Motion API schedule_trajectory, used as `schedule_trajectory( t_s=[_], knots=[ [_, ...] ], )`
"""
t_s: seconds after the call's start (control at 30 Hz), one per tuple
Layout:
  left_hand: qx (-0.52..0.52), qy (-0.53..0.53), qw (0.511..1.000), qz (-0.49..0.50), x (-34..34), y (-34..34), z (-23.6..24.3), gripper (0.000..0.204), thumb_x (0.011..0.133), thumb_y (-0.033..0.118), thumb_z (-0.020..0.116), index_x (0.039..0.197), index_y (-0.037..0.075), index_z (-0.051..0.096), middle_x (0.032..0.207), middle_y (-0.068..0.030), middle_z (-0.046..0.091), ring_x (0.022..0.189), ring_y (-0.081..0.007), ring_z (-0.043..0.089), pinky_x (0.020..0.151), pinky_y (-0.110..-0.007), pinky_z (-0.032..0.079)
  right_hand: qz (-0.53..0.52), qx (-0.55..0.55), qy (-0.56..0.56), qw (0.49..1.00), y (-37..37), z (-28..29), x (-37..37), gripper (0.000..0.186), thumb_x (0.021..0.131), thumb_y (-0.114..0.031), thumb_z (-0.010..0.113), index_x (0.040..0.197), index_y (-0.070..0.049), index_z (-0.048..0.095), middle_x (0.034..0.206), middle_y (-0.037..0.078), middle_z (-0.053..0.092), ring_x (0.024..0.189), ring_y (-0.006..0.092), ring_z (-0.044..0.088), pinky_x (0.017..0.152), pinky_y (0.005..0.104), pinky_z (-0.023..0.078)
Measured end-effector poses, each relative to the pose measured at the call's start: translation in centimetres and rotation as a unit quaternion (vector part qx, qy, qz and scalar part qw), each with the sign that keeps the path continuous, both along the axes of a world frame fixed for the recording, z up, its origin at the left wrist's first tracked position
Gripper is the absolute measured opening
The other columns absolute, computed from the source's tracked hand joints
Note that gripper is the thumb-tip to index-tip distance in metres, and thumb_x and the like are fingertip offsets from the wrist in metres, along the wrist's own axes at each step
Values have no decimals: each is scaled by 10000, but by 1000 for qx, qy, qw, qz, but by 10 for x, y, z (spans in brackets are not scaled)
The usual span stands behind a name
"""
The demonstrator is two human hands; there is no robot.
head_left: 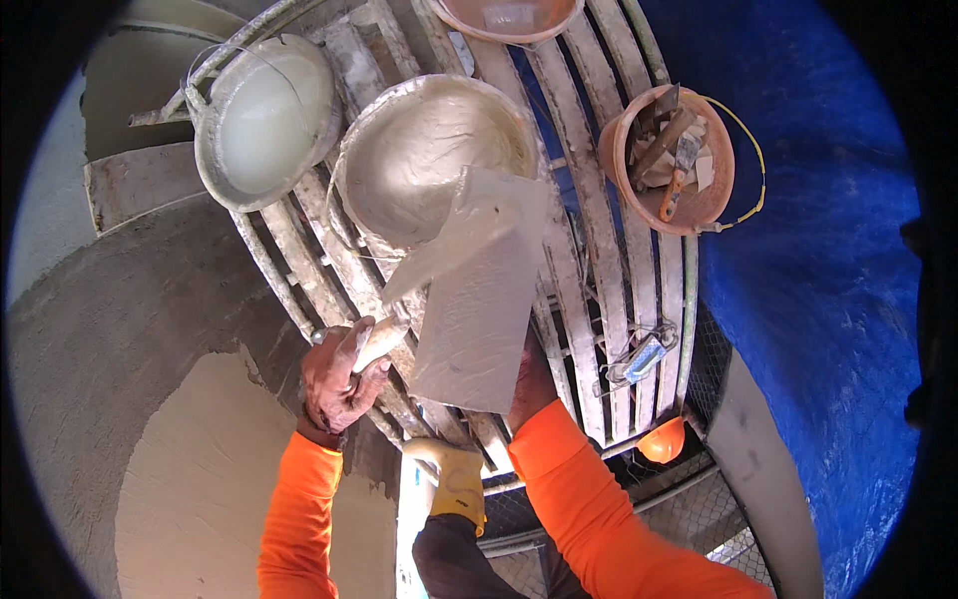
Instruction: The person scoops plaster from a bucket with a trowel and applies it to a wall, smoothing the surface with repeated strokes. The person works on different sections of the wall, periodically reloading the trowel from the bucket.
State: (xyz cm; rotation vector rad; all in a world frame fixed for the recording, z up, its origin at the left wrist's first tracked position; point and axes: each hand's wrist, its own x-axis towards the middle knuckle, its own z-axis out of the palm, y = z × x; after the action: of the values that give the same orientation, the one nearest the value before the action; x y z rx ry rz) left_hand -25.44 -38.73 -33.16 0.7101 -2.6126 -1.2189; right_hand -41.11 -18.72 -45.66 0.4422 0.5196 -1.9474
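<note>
My left hand (339, 374) is closed around the pale handle (381, 339) of a trowel, whose plaster-coated blade (427, 258) angles up over a flat rectangular board (471, 329) spread with beige plaster. My right hand (529, 384) is mostly hidden beneath that board, apparently supporting it; its fingers cannot be seen. Just beyond both tools, a large bucket of creamy plaster (419, 135) stands on a slatted scaffold platform (604, 290), its lower rim partly covered by the blade and board.
Buckets of cloudy water (261, 120) and hand tools (674, 155) flank the plaster; another bucket (509, 15) is behind. A small wire-and-blue object (644, 354) and orange helmet (659, 439) sit right. Another person's yellow-gloved hand (454, 474) is below. Curved plastered wall (180, 469) left; blue tarp (798, 250) right.
</note>
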Motion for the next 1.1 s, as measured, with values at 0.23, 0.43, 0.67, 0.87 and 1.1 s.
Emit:
schedule_trajectory(
  t_s=[0.23, 0.43, 0.67, 0.87, 1.1],
  knots=[
    [-147, 7, 985, -90, 23, -16, -30, 725, 827, 93, 815, 1479, 154, 503, 1141, -177, 648, 872, -404, 696, 674, -482, 578, 34, 58, -10, 998, -1, 26, -16, 578, 938, -427, 787, 1321, -26, 625, 1101, 62, 715, 1001, 186, 713, 860, 396, 618],
    [-189, 17, 979, -70, 35, -24, -55, 791, 729, 66, 836, 1436, 191, 504, 1185, -150, 650, 889, -361, 703, 669, -474, 591, 41, 86, -8, 995, -3, 38, -28, 577, 939, -432, 785, 1319, -28, 626, 1099, 62, 713, 1003, 186, 712, 862, 396, 616],
    [-183, 10, 983, 7, 50, -33, -68, 654, 831, 100, 791, 1433, 138, 539, 1173, -173, 658, 852, -403, 695, 674, -475, 579, 50, 100, -13, 994, -3, 37, -38, 577, 940, -438, 783, 1316, -30, 628, 1096, 62, 712, 1004, 186, 710, 865, 397, 614],
    [-233, -160, 959, -1, 18, -19, -67, 600, 895, 79, 693, 1479, 142, 572, 1030, -169, 665, 686, -365, 662, 591, -469, 535, 65, 109, -9, 992, -4, 37, -43, 576, 940, -444, 781, 1313, -31, 629, 1093, 62, 711, 1006, 186, 708, 867, 398, 612],
    [-205, -202, 955, 74, -20, 16, -43, 553, 950, 225, 726, 1472, 112, 582, 1223, -163, 673, 851, -376, 699, 758, -466, 568, 98, 132, 1, 986, -4, 45, -36, 576, 941, -450, 779, 1310, -33, 630, 1091, 63, 709, 1007, 186, 706, 870, 399, 610]
  ],
)
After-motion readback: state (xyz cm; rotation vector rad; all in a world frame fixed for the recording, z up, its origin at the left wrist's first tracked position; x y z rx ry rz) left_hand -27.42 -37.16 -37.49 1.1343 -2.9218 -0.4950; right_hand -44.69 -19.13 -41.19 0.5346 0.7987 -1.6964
